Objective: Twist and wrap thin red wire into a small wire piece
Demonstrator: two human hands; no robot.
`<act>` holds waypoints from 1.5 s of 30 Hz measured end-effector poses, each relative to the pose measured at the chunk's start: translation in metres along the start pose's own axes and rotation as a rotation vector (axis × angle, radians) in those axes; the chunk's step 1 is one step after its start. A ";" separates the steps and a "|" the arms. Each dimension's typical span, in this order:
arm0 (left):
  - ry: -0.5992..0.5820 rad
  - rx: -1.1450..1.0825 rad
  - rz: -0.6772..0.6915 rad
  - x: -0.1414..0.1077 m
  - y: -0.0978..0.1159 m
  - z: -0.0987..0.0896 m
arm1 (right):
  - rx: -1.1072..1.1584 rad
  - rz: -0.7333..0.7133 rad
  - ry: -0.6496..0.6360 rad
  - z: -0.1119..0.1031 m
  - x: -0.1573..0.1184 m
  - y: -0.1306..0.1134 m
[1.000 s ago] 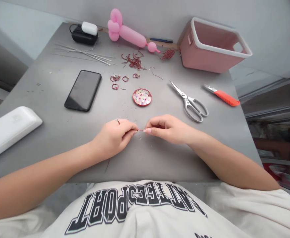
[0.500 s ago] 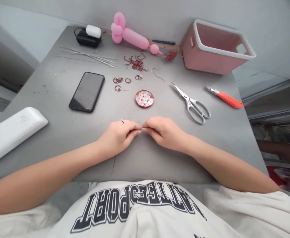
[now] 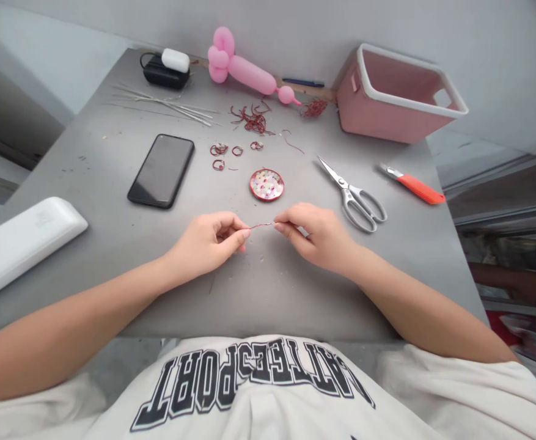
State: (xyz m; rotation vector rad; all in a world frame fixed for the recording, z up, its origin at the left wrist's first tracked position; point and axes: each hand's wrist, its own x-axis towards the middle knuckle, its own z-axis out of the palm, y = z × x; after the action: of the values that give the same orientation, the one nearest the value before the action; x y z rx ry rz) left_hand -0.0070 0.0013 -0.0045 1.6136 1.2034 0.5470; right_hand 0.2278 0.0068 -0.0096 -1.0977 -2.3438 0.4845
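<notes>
A thin red cord [image 3: 259, 225] stretches between my two hands above the grey table, with a tiny pale bead-like bit [image 3: 269, 223] near its right end. My left hand [image 3: 210, 240] pinches the cord between thumb and forefinger. At the other end, the fingertips of my right hand [image 3: 313, 235] are closed on the cord's tip; the exact grip is too small to make out. Just beyond my hands lies a round red-rimmed dish [image 3: 266, 185] of pale and coloured beads. Several small red cord rings [image 3: 219, 150] lie behind it, to the left.
Scissors [image 3: 352, 198] and an orange utility knife [image 3: 412, 184] lie to the right, below a pink bin [image 3: 382, 110]. A phone [image 3: 162, 171] and a white case [image 3: 27, 247] are at the left. Red cord pieces [image 3: 253, 119], metal wires [image 3: 164, 104] and a pink balloon [image 3: 252, 74] lie at the back.
My hands were fingertip to fingertip; now they have drawn apart, and the red cord shows taut between them. Both have moved slightly away from my body.
</notes>
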 end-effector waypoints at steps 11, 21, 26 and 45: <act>-0.078 0.084 0.065 -0.004 -0.001 0.003 | 0.052 -0.124 -0.185 0.001 0.000 0.001; -0.109 0.053 0.051 -0.005 0.001 0.005 | 0.112 -0.113 -0.184 -0.002 0.001 -0.003; -0.119 0.063 0.058 -0.005 0.000 0.006 | 0.123 -0.088 -0.179 -0.001 0.001 -0.004; 0.051 0.298 0.379 -0.007 -0.005 0.013 | 0.078 -0.045 -0.138 0.008 -0.003 -0.015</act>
State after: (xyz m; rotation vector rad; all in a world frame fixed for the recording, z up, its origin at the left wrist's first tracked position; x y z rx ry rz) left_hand -0.0017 -0.0107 -0.0122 2.1148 1.0557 0.6731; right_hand 0.2153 -0.0052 -0.0095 -1.0024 -2.4401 0.6475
